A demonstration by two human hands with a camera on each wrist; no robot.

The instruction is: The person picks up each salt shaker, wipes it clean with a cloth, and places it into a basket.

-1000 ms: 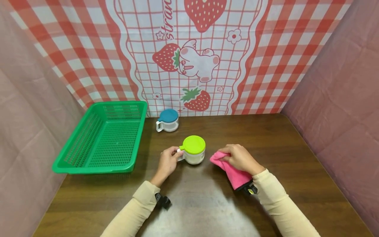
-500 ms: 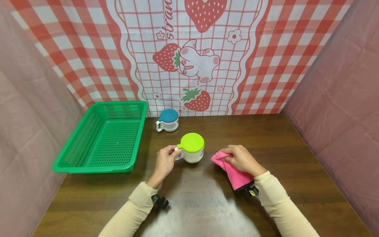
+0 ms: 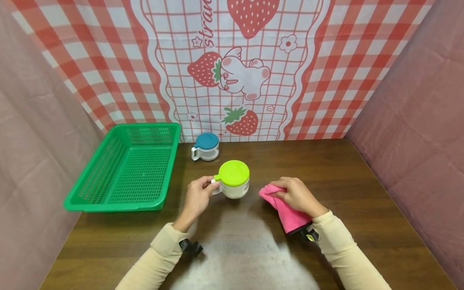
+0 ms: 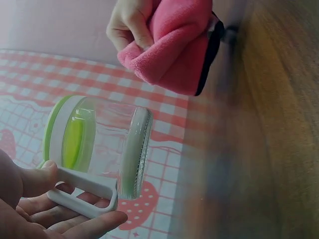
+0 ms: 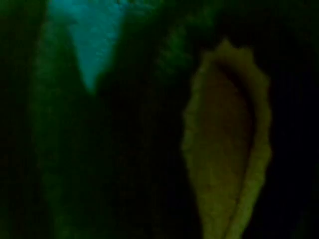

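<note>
My left hand (image 3: 197, 198) grips the white handle of a clear glass seasoning jar (image 3: 234, 189) with a lime-green lid. In the left wrist view the thumb presses on top of the handle (image 4: 84, 186), fingers beneath it, and the jar's base hangs off the tabletop. To the right, my right hand (image 3: 296, 195) pinches a pink cloth (image 3: 290, 217) with a dark edge, apart from the jar. Behind them stands a second jar (image 3: 207, 150) with a blue lid and white handle. The right wrist view is too dark and blurred to read.
A green plastic basket (image 3: 168, 177) with slotted walls stands at the left of the brown wooden table (image 3: 235, 249). Behind the table hangs a red-and-white checked cloth (image 3: 326, 80) with strawberries. Pink fabric (image 3: 417, 121) encloses the sides.
My left hand has drawn slightly left with the green-lidded jar, which also sits a little higher in the head view. The right hand and cloth have barely shifted.
</note>
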